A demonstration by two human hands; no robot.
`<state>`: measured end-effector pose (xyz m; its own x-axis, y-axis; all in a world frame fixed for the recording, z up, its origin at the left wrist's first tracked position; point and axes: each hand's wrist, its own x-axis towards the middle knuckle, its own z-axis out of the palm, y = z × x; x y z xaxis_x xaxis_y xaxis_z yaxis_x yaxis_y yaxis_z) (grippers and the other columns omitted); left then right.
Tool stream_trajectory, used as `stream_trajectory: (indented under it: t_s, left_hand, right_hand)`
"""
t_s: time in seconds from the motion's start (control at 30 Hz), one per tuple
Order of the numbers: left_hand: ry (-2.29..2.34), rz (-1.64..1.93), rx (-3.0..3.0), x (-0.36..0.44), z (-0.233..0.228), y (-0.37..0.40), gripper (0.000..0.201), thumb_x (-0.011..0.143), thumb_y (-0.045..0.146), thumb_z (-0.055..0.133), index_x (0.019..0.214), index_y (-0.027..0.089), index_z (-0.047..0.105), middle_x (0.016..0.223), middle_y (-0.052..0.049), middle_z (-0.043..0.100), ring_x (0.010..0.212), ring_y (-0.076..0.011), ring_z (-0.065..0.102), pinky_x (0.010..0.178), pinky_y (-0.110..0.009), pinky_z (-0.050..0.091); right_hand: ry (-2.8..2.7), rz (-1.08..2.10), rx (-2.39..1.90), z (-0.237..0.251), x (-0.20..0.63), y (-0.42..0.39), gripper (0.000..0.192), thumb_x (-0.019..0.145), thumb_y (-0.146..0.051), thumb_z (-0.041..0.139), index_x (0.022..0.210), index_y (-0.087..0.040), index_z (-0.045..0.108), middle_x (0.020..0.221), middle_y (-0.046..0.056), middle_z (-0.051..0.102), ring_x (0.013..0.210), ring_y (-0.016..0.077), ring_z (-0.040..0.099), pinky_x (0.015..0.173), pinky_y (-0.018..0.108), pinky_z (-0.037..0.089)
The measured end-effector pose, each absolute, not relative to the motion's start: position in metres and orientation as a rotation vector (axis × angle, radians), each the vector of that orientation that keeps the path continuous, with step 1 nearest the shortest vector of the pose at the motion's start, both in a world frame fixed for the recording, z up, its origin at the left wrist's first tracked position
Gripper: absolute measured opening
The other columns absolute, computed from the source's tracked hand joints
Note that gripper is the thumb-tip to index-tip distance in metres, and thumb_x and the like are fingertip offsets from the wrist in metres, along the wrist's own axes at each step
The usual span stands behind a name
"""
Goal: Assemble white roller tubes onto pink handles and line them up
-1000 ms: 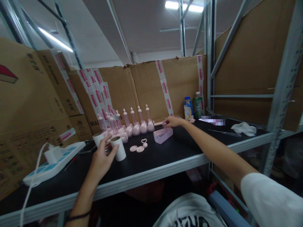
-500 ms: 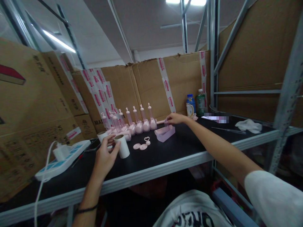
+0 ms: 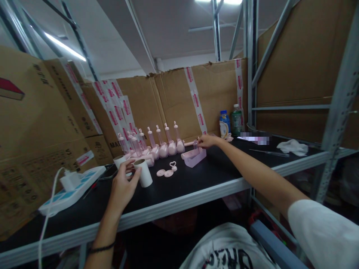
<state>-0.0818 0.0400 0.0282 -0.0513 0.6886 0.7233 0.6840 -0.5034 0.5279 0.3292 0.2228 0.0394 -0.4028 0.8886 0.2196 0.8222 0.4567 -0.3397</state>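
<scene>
My left hand (image 3: pixel 125 183) has its thumb and fingertips around the upper left side of a white tube (image 3: pixel 146 176) standing upright on the black tabletop. A second white tube (image 3: pixel 119 160) stands just behind those fingers, partly covered by them. Farther right, my right hand (image 3: pixel 208 141) pinches a small see-through pink piece (image 3: pixel 195 144) above the back of a translucent pink box (image 3: pixel 196 160). A pale pink cylinder (image 3: pixel 189 154) lies along the box's top. Between the hands are flat pink discs (image 3: pixel 168 173) and a pink heart-shaped loop piece (image 3: pixel 173 166).
Several pink bottle-like items with looped caps (image 3: pixel 163 150) stand in rows at the back. To the left is a power strip (image 3: pixel 74 189) with a white cable. Two bottles (image 3: pixel 225 125), a thin tool (image 3: pixel 269 152) and a crumpled white cloth (image 3: pixel 292 147) are at the right.
The view has shifted slightly. My right hand stays at the box with the see-through piece, and the pale cylinder shows more plainly. My left hand keeps its place at the tube.
</scene>
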Motion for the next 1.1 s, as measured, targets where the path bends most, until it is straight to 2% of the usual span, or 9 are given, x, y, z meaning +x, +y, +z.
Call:
stream_trajectory:
  t_s: [0.27, 0.4, 0.57, 0.83, 1.1]
  left_hand:
    - [1.584, 1.625, 2.171, -0.080, 0.029, 0.038, 0.054, 0.085, 0.054, 0.062, 0.127, 0.021, 0.059, 0.116, -0.011, 0.069, 0.108, -0.0283, 0.067, 0.082, -0.037, 0.058]
    - [1.579, 1.623, 2.175, -0.081, 0.028, 0.039, 0.053, 0.086, 0.054, 0.062, 0.128, 0.021, 0.059, 0.113, -0.010, 0.069, 0.106, -0.0276, 0.068, 0.080, -0.036, 0.058]
    - [1.568, 1.613, 2.183, -0.083, 0.026, 0.040, 0.051, 0.086, 0.054, 0.062, 0.125, 0.021, 0.058, 0.114, -0.010, 0.069, 0.103, -0.0267, 0.068, 0.082, -0.036, 0.058]
    - [1.576, 1.566, 2.175, -0.084, 0.027, 0.041, 0.046, 0.086, 0.057, 0.062, 0.117, 0.023, 0.057, 0.113, -0.009, 0.069, 0.104, -0.0264, 0.068, 0.085, -0.037, 0.056]
    - [1.563, 1.567, 2.168, -0.082, 0.028, 0.038, 0.045, 0.085, 0.057, 0.063, 0.114, 0.023, 0.056, 0.112, -0.009, 0.068, 0.101, -0.0257, 0.068, 0.081, -0.035, 0.057]
  right_hand:
    - [-2.429, 0.323, -1.296, 0.039, 0.324, 0.226, 0.023, 0.091, -0.031, 0.063, 0.081, -0.014, 0.075, 0.064, 0.001, 0.068, 0.056, 0.0109, 0.061, 0.053, 0.018, 0.041]
    - [-2.457, 0.339, -1.230, 0.039, 0.323, 0.225, 0.027, 0.093, -0.035, 0.060, 0.086, -0.013, 0.075, 0.066, 0.001, 0.069, 0.055, 0.0104, 0.059, 0.053, 0.018, 0.040]
    - [-2.482, 0.332, -1.196, 0.039, 0.324, 0.225, 0.029, 0.092, -0.035, 0.060, 0.082, -0.013, 0.075, 0.062, 0.001, 0.068, 0.053, 0.0109, 0.058, 0.055, 0.020, 0.041]
    - [-2.485, 0.333, -1.184, 0.035, 0.326, 0.231, 0.020, 0.086, -0.025, 0.060, 0.083, -0.014, 0.076, 0.065, 0.000, 0.070, 0.055, 0.0116, 0.061, 0.056, 0.020, 0.043]
    - [-2.461, 0.370, -1.180, 0.034, 0.326, 0.231, 0.018, 0.087, -0.022, 0.060, 0.081, -0.013, 0.074, 0.065, 0.000, 0.069, 0.055, 0.0108, 0.061, 0.053, 0.018, 0.042]
